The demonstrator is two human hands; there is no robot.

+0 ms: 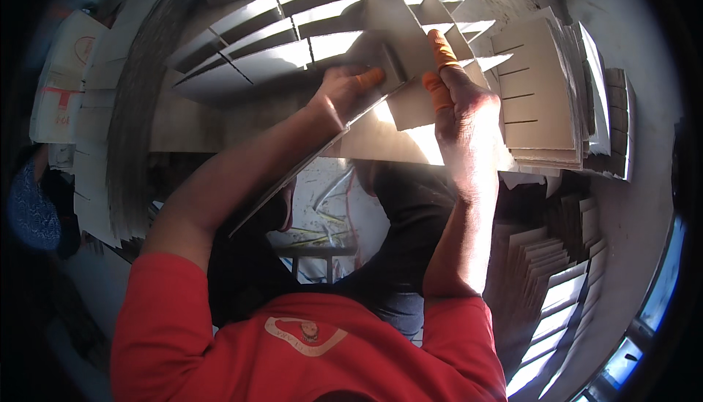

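Note:
A grid of interlocking cardboard divider strips (329, 47) stands on the worktable (220, 135) in front of me, lit by patches of sunlight. My left hand (340, 91) is closed at the near side of the grid on a cardboard strip (377, 17) set crosswise to the long ones; part of its fingers is in shadow. My right hand (465, 105) grips the grid's near right end, its forefinger stretched along the cardboard and its thumb lower down. Orange coverings wrap some fingers of both hands. A long thin cardboard edge (293, 171) slants beneath my left forearm.
Slotted cardboard sheets (538, 87) are stacked to the right of the grid. More cardboard piles (132, 109) stand at the left, and others (542, 255) lie low on the right. Patterned cloth (33, 204) shows at the far left. A low metal bar (315, 252) is between my legs.

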